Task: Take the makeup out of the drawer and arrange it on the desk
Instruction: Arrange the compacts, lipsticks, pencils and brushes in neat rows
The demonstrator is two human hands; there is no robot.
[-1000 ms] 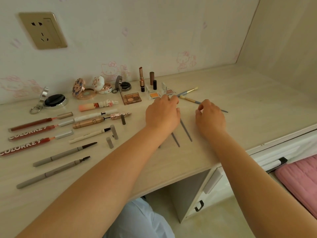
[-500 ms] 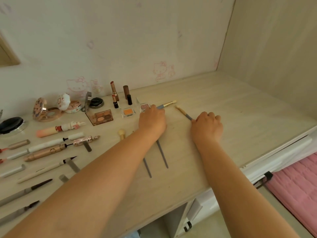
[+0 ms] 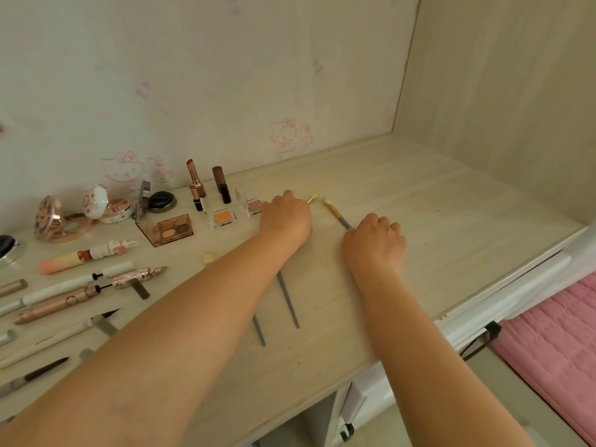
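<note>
Since the earlier frame both hands have edged toward the wall on the pale wood-grain desk (image 3: 435, 201), the left hand (image 3: 285, 221) curled over a gold-tipped brush (image 3: 312, 199), the right hand (image 3: 374, 241) gripping the grey-handled, gold-ferruled brush (image 3: 337, 215).

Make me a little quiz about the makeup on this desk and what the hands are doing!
1. True or false: the right hand is on a brush.
2. What colour is the pan in the small clear case by the lipsticks? A) orange B) green C) blue
3. Fill in: the eyeshadow palette lies on the ____.

Key: 1 true. 2 A. 3 desk.
</note>
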